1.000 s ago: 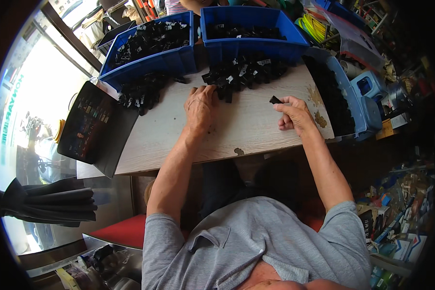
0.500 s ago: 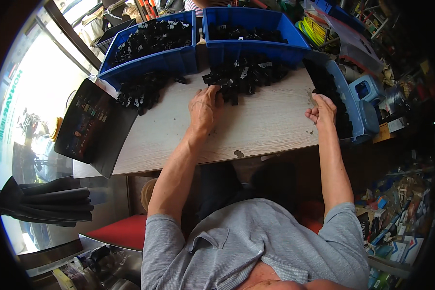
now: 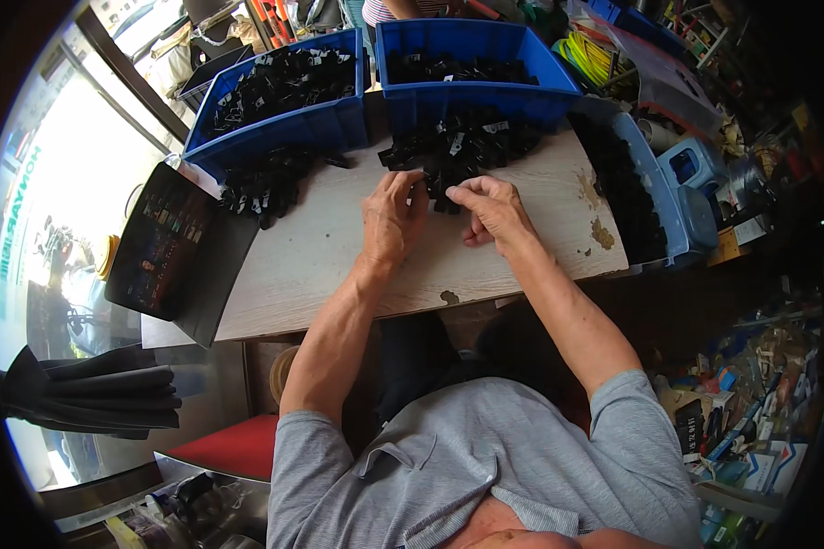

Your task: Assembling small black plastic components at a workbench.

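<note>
At the near edge of the middle pile of small black parts (image 3: 462, 142), my left hand (image 3: 394, 218) is closed, fingertips drawn together. Whatever it may hold is hidden by the fingers. Just to its right, my right hand (image 3: 496, 212) is closed with thumb and forefinger pinched beside the black pieces. I cannot make out what sits in that pinch. The two hands are close but apart, both over the pale wooden table (image 3: 320, 274). Some of the black parts show light metal-looking bits.
Two blue bins (image 3: 288, 123) of black parts stand at the back, with another black pile (image 3: 265, 183) before the left one. A lighter blue bin (image 3: 655, 192) holds more at right. A propped tablet (image 3: 160, 238) stands at left. Behind the bins is another person (image 3: 403, 9).
My right hand has swung left from beside the right-hand bin to the middle pile, next to my left hand. The left hand has stayed nearly in place.
</note>
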A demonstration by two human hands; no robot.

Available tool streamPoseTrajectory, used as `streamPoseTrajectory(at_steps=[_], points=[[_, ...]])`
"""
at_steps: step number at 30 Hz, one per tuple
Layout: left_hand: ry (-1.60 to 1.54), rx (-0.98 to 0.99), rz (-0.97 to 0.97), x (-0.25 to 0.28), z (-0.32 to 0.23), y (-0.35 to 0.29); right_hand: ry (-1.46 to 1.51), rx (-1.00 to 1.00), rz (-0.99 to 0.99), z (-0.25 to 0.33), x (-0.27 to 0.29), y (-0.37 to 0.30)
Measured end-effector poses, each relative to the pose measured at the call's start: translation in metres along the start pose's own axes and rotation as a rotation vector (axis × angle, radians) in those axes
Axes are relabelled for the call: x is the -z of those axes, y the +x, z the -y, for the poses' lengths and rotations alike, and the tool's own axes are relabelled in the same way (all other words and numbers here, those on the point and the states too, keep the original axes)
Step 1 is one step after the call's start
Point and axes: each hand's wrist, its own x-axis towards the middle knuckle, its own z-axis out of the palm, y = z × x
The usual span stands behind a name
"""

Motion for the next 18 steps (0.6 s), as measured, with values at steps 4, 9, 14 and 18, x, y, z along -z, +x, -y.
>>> streamPoseTrajectory(at_steps=[4, 9, 14, 18], points=[[-0.032, -0.040, 0.026, -0.001, -0.003, -0.002, 0.088, -0.011, 0.015, -0.007, -0.006, 0.009], [0.021, -0.165, 0.047, -0.007, -0.003, -0.003, 0.106, 0.015, 0.120, -0.018, 0.000, 0.021], [0.002, -0.118, 0.060, -0.008, 0.005, -0.005, 0.071, -0.033, 0.106, -0.011, -0.003, 0.017], [0.032, 0.010, 0.061, -0.006, 0.011, -0.004, 0.072, -0.096, 0.065, -0.004, -0.005, 0.010]])
